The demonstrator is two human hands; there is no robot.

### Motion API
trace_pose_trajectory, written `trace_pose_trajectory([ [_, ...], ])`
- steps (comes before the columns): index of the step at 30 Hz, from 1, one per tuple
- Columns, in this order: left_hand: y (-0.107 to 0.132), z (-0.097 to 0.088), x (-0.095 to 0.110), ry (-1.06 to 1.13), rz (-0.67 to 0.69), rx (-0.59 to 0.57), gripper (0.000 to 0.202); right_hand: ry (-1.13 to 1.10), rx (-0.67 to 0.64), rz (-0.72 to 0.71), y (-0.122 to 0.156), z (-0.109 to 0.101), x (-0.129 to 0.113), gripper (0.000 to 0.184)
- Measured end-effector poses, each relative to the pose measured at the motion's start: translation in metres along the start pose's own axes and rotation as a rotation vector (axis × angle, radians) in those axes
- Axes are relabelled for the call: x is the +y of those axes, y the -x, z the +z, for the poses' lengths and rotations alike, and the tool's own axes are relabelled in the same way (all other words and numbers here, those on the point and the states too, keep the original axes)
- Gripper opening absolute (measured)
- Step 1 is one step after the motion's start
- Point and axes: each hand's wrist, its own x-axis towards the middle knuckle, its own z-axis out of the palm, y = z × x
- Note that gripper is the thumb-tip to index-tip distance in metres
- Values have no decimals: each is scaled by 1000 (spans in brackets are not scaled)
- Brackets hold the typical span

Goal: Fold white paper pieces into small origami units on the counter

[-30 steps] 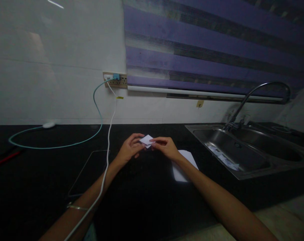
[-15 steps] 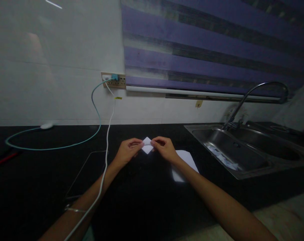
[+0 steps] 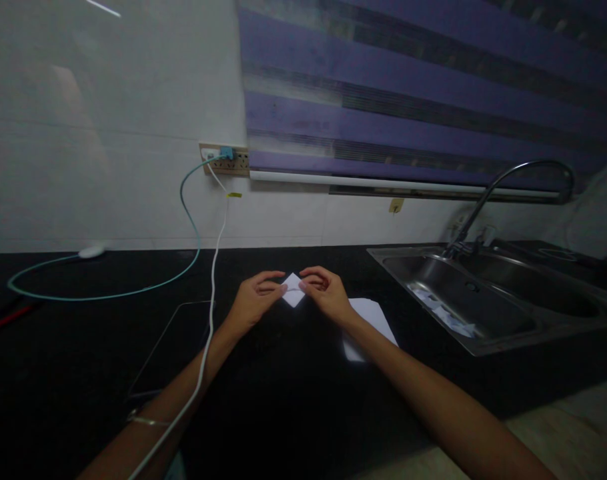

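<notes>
A small folded piece of white paper, diamond-shaped with a crease across its middle, is held up over the black counter. My left hand pinches its left corner, the thumb on the near face. At the opposite corner, my right hand grips it between thumb and fingers. Part of each corner is hidden by the thumbs. Beside my right forearm lies a stack of white paper, partly covered by that arm.
A steel sink with a curved faucet is on the right; folded white paper pieces lie at its left side. A white cable hangs across my left forearm. A dark flat tablet-like object lies at the left.
My thumbs have shifted slightly inward over the paper's middle, and my upper fingers have lifted a little away from its corners. The paper stays in nearly the same place.
</notes>
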Motion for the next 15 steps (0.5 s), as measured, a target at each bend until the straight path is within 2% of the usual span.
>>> trace_pose_trajectory([
  [3, 0, 1, -2, -12, -8, -20, 22, 9, 12, -13, 0, 1, 0, 27],
  [5, 0, 2, -5, -37, -24, -101, 21, 9, 23, -9, 0, 3, 0, 26],
  [8, 0, 3, -9, -61, -29, -221, 25, 8, 22, 3, 0, 4, -2, 27],
  [15, -2, -2, -19, -25, -19, -296, 40, 4, -14, 33, 3, 5, -2, 31],
])
